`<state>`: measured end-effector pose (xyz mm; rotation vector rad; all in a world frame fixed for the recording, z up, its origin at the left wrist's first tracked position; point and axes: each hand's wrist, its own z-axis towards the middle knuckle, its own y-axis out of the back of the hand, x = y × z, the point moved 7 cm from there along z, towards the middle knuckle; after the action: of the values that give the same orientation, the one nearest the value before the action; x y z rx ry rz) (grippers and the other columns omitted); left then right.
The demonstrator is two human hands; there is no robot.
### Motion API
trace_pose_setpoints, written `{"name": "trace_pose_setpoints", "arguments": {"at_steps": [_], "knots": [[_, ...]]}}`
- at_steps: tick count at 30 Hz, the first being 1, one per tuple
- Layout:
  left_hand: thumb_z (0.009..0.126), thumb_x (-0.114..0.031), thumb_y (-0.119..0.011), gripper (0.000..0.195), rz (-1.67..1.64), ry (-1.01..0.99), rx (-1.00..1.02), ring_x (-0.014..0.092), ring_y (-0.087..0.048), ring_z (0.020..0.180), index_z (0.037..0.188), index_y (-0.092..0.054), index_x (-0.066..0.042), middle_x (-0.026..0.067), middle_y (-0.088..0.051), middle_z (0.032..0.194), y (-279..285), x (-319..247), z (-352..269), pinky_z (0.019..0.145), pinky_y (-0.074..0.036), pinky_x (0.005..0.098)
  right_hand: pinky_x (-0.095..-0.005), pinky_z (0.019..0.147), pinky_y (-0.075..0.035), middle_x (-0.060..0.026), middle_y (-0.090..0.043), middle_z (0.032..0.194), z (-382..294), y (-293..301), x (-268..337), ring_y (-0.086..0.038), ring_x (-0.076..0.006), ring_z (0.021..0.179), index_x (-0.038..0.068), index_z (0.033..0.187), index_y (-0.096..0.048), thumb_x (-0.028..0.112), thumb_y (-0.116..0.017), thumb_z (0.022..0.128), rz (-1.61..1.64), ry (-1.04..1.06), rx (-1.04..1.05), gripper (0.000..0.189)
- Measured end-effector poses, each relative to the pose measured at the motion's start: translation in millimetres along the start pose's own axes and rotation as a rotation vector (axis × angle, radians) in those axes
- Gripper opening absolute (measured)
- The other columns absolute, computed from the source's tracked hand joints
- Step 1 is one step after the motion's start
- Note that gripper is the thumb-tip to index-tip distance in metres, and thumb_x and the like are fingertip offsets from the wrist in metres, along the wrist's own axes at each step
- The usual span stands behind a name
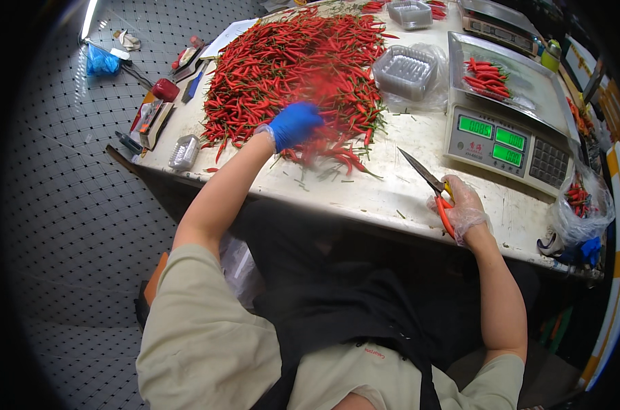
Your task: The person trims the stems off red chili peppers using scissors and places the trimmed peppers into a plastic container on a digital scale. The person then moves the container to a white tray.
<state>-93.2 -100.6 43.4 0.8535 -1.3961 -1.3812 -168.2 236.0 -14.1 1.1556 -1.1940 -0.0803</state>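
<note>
My left hand [294, 124], in a blue glove, is at the near side of a large heap of red chili peppers [274, 66]. Its fingers point away to the right and are blurred, so whether they grip any peppers is unclear. A few loose chilies [345, 155] lie just right of it, among cut green stem bits. In a clear plastic glove, my right hand [463, 205] holds scissors [426, 177] with orange and yellow handles near the table's front edge. The blades point up and left, towards the heap, and look closed.
A digital scale [509, 138] at the right carries chilies [486, 79] on its pan. Clear plastic trays [406, 72] stand stacked left of it. One small tray [184, 152] sits at the table's left edge. A plastic bag of chilies [581, 205] hangs by the right corner.
</note>
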Motion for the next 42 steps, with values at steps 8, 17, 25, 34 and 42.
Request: {"name": "trace_pose_setpoints", "arguments": {"at_steps": [8,17,25,34,42], "knots": [[0.087,-0.022,-0.06,0.032,-1.07,0.803,0.209,0.01,-0.056,0.09,0.114,-0.058,-0.003,0.0036,-0.064,0.093,-45,-5,-33,0.084,-0.041,0.0269,-0.0382,0.076,-0.046,-0.0225,-0.06,0.093,-2,2,1,-0.058,-0.0352,0.085,0.002,0.107,-0.051,0.031,-0.074,0.07,0.025,-0.02,0.005,0.052],[0.087,-0.018,-0.058,0.03,-1.415,0.706,0.241,0.011,-0.061,0.083,0.112,-0.058,-0.002,0.0042,-0.064,0.089,-48,-37,-25,0.071,-0.047,0.0251,-0.038,0.072,-0.046,-0.0206,-0.059,0.088,-1,-3,-1,-0.057,-0.0333,0.079,0.003,0.107,-0.051,0.031,-0.075,0.07,-0.008,-0.023,0.023,0.052],[0.089,-0.016,-0.057,0.037,-1.947,0.63,0.075,0.018,-0.062,0.091,0.12,-0.05,0.002,0.0076,-0.063,0.096,-34,-61,-17,0.086,-0.048,0.0315,-0.0402,0.055,-0.043,-0.0133,-0.054,0.061,-5,8,27,-0.054,-0.0303,0.057,0.006,0.101,-0.054,0.041,-0.075,0.066,0.005,0.161,-0.097,0.053],[0.087,-0.019,-0.057,0.034,-1.843,0.564,-0.128,0.009,-0.058,0.077,0.115,-0.058,0.001,0.0039,-0.064,0.086,-49,-68,-19,0.073,-0.046,0.0226,-0.0421,0.066,-0.046,-0.0192,-0.058,0.073,27,-25,71,-0.059,-0.0346,0.071,0.003,0.107,-0.053,0.043,-0.072,0.067,-0.159,0.076,-0.087,0.06],[0.087,-0.022,-0.059,0.032,-1.815,0.512,-0.11,0.008,-0.057,0.078,0.112,-0.061,-0.002,0.0019,-0.065,0.088,-44,-56,-24,0.071,-0.046,0.0227,-0.0427,0.067,-0.046,-0.0176,-0.06,0.073,42,-41,90,-0.059,-0.0348,0.073,0.002,0.106,-0.054,0.043,-0.071,0.069,-0.182,0.005,-0.041,0.058]]}}
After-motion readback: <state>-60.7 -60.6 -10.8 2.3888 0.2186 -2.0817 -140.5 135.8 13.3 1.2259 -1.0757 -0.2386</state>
